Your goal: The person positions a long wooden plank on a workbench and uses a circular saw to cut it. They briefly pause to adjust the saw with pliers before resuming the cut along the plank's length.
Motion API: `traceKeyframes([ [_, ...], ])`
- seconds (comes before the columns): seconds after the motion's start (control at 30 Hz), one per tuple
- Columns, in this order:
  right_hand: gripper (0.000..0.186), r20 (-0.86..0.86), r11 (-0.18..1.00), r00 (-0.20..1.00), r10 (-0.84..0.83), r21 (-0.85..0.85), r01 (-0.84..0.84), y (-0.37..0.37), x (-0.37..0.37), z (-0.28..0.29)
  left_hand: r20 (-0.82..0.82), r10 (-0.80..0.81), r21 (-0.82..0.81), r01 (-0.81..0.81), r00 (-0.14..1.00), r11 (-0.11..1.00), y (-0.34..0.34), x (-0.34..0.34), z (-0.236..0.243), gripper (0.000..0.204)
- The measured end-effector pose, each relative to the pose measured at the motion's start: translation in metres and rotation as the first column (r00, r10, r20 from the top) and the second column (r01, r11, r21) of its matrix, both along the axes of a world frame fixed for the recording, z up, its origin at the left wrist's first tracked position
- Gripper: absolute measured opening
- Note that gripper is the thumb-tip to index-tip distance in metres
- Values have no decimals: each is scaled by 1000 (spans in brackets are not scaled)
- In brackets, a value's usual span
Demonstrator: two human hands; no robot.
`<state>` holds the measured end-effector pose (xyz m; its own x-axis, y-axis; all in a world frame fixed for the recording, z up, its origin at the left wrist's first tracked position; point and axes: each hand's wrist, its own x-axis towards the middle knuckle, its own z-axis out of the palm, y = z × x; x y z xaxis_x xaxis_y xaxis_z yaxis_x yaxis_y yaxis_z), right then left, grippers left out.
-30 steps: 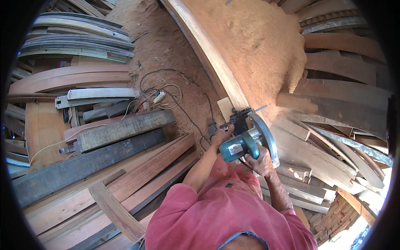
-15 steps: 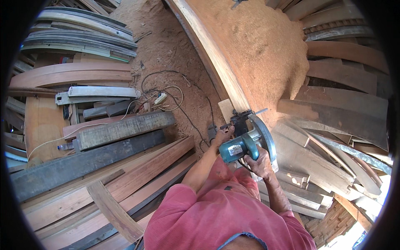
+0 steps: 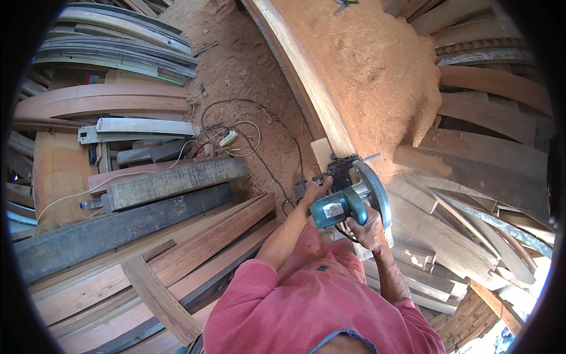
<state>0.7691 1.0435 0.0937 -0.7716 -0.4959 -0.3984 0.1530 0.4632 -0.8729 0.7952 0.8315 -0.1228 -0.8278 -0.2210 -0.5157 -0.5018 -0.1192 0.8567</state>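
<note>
A teal circular saw [image 3: 333, 209] with a silver blade guard [image 3: 376, 186] sits at the near end of a long pale timber [image 3: 300, 76]. My right hand [image 3: 368, 230] is closed round the saw's rear handle, just left of the guard. My left hand [image 3: 317, 192] is closed on the black fitting at the saw's front, beside the base plate [image 3: 342, 168]. A small wooden block [image 3: 321, 152] lies against the left side of the timber. The blade itself is hidden from view.
Stacks of planks and beams [image 3: 141, 271] fill the left side, with more boards [image 3: 477, 153] on the right. Black and pale cables [image 3: 253, 147] and a white power strip [image 3: 228, 139] lie on the sawdust-covered ground. A sawdust mound [image 3: 365, 88] rises right of the timber.
The view has shifted slightly. Both hands stay on the saw, which shows little visible movement along the timber.
</note>
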Motion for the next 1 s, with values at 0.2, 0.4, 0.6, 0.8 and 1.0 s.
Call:
traceKeyframes([
  [0.2, 31, -28, 1000, 999, 15, -4, -15, -10, -8, -1, 0, 6, 49, -6, 1000, 999, -12, -5, -24, 61],
  [0.4, 29, -11, 1000, 1000, 16, -15, -17, -19, -18, -2, 1, 6, 55, -6, 1000, 998, -21, -13, -27, 69],
  [0.6, 30, -15, 1000, 1000, 10, -10, -10, -25, -24, -2, 48, 39, 75, -42, 998, 996, -25, -20, -15, 71],
  [0.8, 31, 13, 999, 1000, -4, -34, 5, -31, -30, -1, 32, 32, -7, -32, 999, 999, -33, -28, -8, 72],
  [1.0, 33, 7, 999, 1000, 6, -36, -5, -38, -36, -2, -41, 108, 78, -104, 993, 992, -34, -35, -2, 63],
])
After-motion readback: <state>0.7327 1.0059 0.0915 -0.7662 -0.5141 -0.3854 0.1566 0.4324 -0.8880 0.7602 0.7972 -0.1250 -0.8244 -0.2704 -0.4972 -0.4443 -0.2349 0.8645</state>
